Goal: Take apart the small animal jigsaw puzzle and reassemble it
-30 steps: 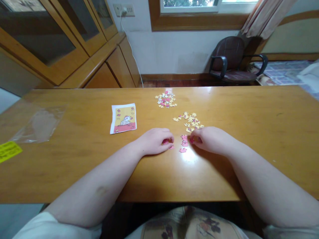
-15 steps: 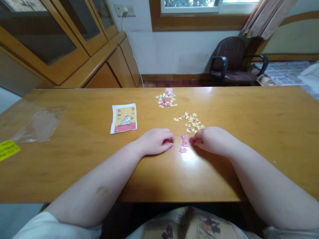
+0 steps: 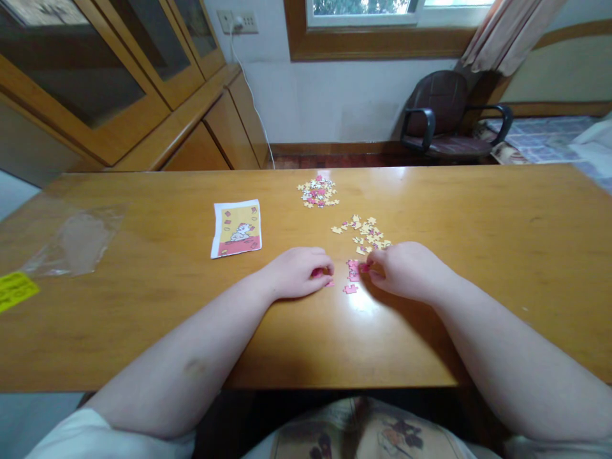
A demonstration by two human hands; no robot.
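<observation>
My right hand (image 3: pixel 406 271) pinches a pink jigsaw piece (image 3: pixel 364 268) against the right side of a short column of joined pink pieces (image 3: pixel 353 271). Whether that piece has locked in, I cannot tell. Just below the column lies a loose pink piece (image 3: pixel 350 289). On the other side, my left hand (image 3: pixel 301 273) rests on the table, fingers and thumb curled around pink jigsaw pieces (image 3: pixel 317 273) that are partly hidden. Mostly yellow pieces (image 3: pixel 371 234) lie scattered beyond my right fingertips.
Farther back is a pile of mixed pieces (image 3: pixel 315 194). A picture sheet (image 3: pixel 237 229) with a white animal on yellow and pink lies left of centre. A clear plastic bag (image 3: pixel 81 239) and a yellow label (image 3: pixel 18 290) are at the far left of the wooden table (image 3: pixel 143 319).
My right hand has moved slightly left, bringing its pink piece up to the joined column. My left hand has stayed in place. The whole view has shifted a little.
</observation>
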